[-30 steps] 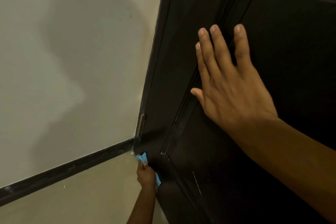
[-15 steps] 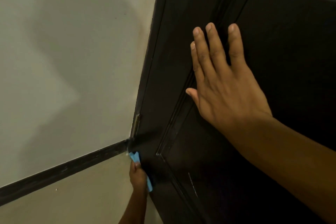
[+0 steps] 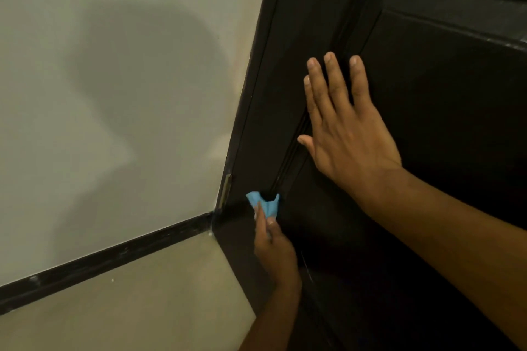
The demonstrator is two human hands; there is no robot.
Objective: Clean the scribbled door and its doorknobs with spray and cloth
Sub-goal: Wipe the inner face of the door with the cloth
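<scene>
A dark brown panelled door (image 3: 445, 111) fills the right of the view. My right hand (image 3: 345, 125) lies flat on it with straight fingers, across the moulded groove of a panel. Low down, my left hand (image 3: 273, 248) pinches a small blue cloth (image 3: 265, 205) and presses it against the door at the bottom end of that groove, near the hinge side. A faint pale scribble line (image 3: 306, 265) shows on the door just right of my left wrist. No doorknob or spray bottle is in view.
A pale wall (image 3: 114, 80) with my shadow on it stands to the left. A dark skirting board (image 3: 114, 253) runs along its foot. A metal hinge (image 3: 226, 189) sits at the door's edge. Beige floor (image 3: 142, 308) lies below.
My left hand has moved the blue cloth up and to the right, from the door's bottom corner by the floor onto the lower end of the panel groove. My right hand stays flat on the door.
</scene>
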